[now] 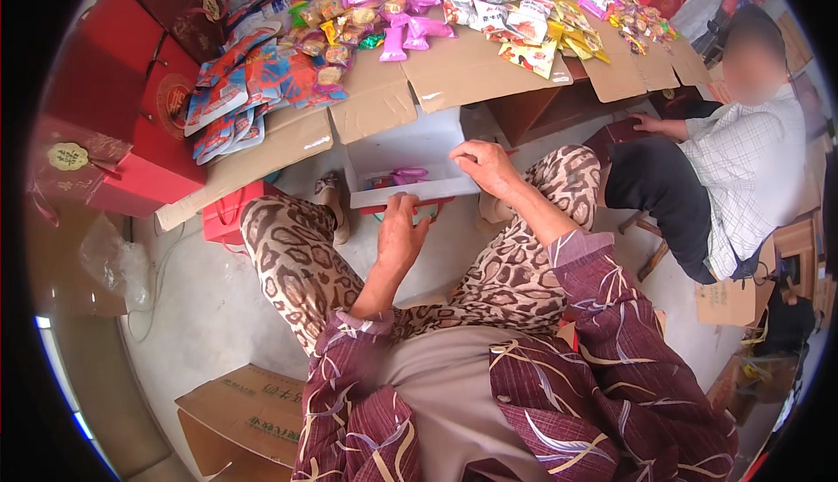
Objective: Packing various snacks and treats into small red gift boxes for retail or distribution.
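Observation:
An open white box (393,146) stands on the floor between my knees, with a pink wrapped sweet (407,174) and a few other small packets lying inside. My left hand (400,230) rests on the box's near rim, fingers curled against the edge. My right hand (485,166) sits at the box's right rim, fingers bent and loosely closed; whether it holds anything cannot be told. Above the box, flattened cardboard (471,67) on a low table carries heaps of wrapped snacks (410,24) in pink, yellow, blue and red.
Red gift boxes (122,106) are stacked at the left, and a red bag (229,211) stands by my left knee. Another person (742,159) in a checked shirt sits at the right. A brown carton (249,412) lies at the lower left.

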Action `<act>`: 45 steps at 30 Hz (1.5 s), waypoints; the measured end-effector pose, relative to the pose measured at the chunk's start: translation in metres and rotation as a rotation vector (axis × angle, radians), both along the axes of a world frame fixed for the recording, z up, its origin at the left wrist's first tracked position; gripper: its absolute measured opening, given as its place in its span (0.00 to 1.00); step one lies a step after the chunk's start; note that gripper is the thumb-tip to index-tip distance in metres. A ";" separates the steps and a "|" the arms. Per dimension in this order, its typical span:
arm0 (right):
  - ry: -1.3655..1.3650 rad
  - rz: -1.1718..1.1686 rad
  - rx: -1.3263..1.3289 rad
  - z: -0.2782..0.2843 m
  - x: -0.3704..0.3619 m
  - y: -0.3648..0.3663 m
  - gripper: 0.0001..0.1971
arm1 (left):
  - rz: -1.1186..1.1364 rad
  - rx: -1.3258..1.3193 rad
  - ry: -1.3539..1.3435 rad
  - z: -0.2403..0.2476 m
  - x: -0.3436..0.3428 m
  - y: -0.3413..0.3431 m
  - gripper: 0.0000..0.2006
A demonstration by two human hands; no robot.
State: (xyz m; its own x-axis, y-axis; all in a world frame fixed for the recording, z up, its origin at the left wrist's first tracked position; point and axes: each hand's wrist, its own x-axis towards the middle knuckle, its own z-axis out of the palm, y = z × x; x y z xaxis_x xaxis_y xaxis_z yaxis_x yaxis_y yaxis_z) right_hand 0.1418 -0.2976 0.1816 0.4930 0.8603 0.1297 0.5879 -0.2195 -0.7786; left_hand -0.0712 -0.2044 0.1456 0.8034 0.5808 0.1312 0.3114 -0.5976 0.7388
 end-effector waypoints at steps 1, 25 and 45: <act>-0.019 0.003 0.006 0.001 0.004 0.000 0.09 | 0.001 0.010 -0.005 -0.006 -0.001 -0.001 0.23; -0.055 0.120 0.102 0.060 -0.034 0.046 0.07 | -0.047 -0.037 0.039 -0.019 -0.021 0.001 0.30; -0.611 0.024 0.220 0.114 0.087 0.101 0.20 | -0.038 -0.055 -0.069 -0.007 -0.017 0.005 0.29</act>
State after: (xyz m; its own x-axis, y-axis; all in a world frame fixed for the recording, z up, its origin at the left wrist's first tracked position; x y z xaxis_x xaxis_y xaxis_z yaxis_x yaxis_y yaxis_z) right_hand 0.2286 -0.1962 0.2960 0.2559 0.7913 0.5552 0.9418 -0.0746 -0.3277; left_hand -0.0881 -0.1999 0.1386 0.8152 0.5579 0.1557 0.2368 -0.5663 0.7894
